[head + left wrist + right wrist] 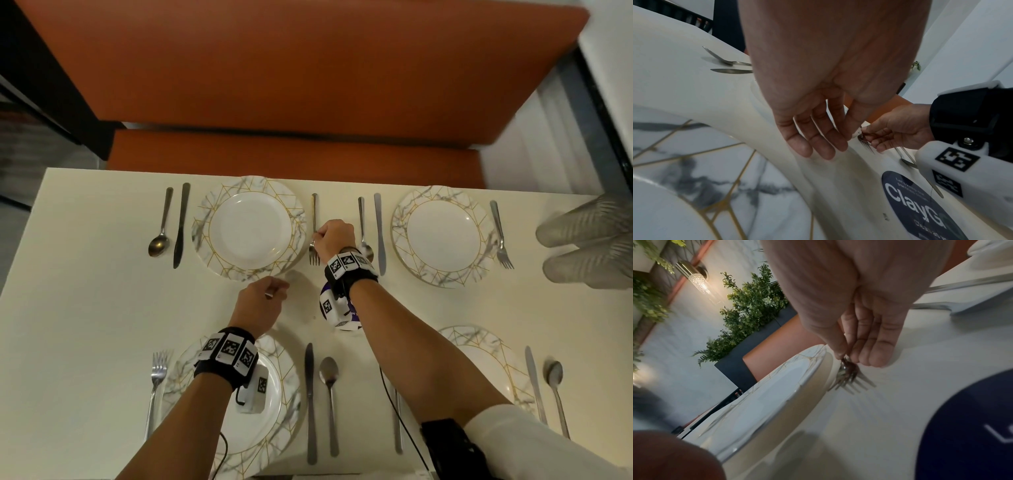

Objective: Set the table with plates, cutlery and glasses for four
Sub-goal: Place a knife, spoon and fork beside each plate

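Four marbled gold-lined plates lie on the cream table (85,291), each with cutlery beside it. My right hand (320,236) pinches the neck of a fork (314,212) just right of the far left plate (205,212), tines toward me. The right wrist view shows thumb and fingers of the right hand (844,356) closed on the fork (851,378) beside the plate's rim (777,410). My left hand (275,291) hovers by that plate's near edge. Its fingers (818,146) hang relaxed and hold nothing. No glass stands at any place.
A spoon (159,240) and knife (180,226) lie left of the far left plate. A dark blue round sticker (920,211) sits mid-table under my right wrist. Pale ribbed shapes (585,240), blurred, lie at the right edge. An orange bench (291,154) runs behind the table.
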Motion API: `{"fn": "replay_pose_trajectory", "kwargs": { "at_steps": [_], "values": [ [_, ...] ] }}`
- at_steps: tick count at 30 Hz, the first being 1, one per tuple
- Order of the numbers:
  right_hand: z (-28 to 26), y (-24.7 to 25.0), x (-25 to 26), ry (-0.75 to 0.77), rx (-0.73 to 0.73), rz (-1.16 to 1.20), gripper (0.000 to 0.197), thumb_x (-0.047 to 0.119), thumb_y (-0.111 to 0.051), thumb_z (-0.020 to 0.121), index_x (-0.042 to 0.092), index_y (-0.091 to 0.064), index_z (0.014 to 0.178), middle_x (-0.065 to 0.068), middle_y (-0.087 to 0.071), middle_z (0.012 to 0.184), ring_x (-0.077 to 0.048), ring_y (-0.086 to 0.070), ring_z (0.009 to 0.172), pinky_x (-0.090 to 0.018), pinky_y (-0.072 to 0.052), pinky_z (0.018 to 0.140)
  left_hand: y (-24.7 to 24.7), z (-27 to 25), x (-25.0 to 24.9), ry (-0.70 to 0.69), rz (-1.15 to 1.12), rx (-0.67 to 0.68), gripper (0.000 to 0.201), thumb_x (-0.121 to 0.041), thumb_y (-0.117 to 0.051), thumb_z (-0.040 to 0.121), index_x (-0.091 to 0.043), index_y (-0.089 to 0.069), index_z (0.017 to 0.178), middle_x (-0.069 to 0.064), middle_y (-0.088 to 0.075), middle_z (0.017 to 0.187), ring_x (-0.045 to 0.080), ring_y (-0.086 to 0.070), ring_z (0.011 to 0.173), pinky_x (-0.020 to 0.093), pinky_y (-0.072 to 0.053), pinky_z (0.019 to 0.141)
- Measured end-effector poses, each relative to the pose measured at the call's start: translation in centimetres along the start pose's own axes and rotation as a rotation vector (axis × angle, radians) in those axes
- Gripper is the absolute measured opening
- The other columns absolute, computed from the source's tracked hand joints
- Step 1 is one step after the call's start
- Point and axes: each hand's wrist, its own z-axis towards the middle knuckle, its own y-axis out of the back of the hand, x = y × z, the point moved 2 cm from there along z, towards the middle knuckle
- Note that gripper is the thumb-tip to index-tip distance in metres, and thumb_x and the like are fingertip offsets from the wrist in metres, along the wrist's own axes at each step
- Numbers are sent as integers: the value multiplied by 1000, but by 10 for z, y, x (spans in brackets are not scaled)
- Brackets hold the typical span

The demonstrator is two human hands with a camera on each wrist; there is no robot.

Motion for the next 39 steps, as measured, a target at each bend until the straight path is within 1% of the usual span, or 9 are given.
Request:
{"fn": "replay_pose_trajectory", "kwargs": {
  "at_steps": [6, 10, 15, 20, 26, 28, 31, 35, 39],
  "values": [
    [-13, 12, -2, 37, -28, 29, 19, 17, -57, 93, 10, -70, 81, -5, -71, 85, -22, -67, 81, -28, -52, 63, 2, -5, -3, -27, 19, -15, 16, -17, -61, 100, -23, -75, 106, -9, -76, 93, 11, -71, 88, 30, -56, 93],
    [-30, 29, -12, 142, -19, 96, 19, 14, -53, 92, 19, -72, 88, 3, -71, 87, -17, -65, 82, -30, -56, 69, -5, -8, -15, -50, 21, -16, 16, -18, -61, 100, -26, -75, 104, -9, -75, 93, 13, -71, 89, 27, -56, 85],
    [-52, 55, -34, 247, -54, 199, 19, 11, -58, 93, 19, -74, 97, 8, -70, 84, -6, -64, 77, -8, -45, 64, -21, -18, -39, -138, 44, 1, 26, -5, -57, 99, -24, -75, 101, -8, -76, 88, 5, -70, 77, 10, -50, 66],
    [-84, 91, -72, 248, -145, 297, 19, 8, -60, 91, 18, -75, 96, 6, -74, 83, -6, -67, 77, -14, -52, 73, -51, -32, -74, -225, 23, 55, 24, -7, -58, 98, -25, -74, 97, -4, -77, 86, 12, -72, 78, 20, -57, 67],
    [-126, 163, -139, 206, -291, 354, 20, 6, -61, 88, 18, -75, 96, 6, -74, 83, -7, -68, 78, -18, -53, 77, -110, -52, -146, -387, 2, 114, 24, -11, -54, 103, -23, -75, 103, -5, -78, 84, 1, -69, 76, 12, -53, 67],
    [-140, 214, -180, 198, -383, 333, 19, 5, -63, 88, 18, -76, 95, 9, -73, 85, -6, -66, 77, -16, -51, 75, -157, -64, -188, -483, 29, 141, 25, -12, -52, 103, -25, -74, 106, -8, -78, 87, 3, -70, 78, 15, -55, 71],
    [-144, 244, -200, 234, -464, 290, 19, 3, -64, 88, 15, -76, 95, 10, -72, 88, -3, -62, 75, -8, -44, 73, -176, -65, -219, -550, 86, 162, 25, -14, -55, 102, -30, -73, 108, -13, -76, 90, 2, -68, 83, 13, -52, 73],
    [-145, 330, -260, 218, -568, 182, 26, 0, -60, 84, 15, -76, 98, 2, -74, 94, -8, -60, 80, -15, -48, 76, -244, -76, -298, -695, 178, 173, 22, -19, -58, 100, -28, -73, 113, -14, -73, 99, 5, -65, 92, 20, -51, 83],
    [-127, 400, -323, 71, -558, -115, 45, 5, -59, 71, 27, -70, 110, -2, -65, 111, -23, -52, 103, -30, -38, 92, -315, -72, -362, -820, 285, 198, 25, -19, -63, 97, -24, -70, 120, -8, -69, 106, 12, -63, 96, 33, -54, 91]
  ]
}}
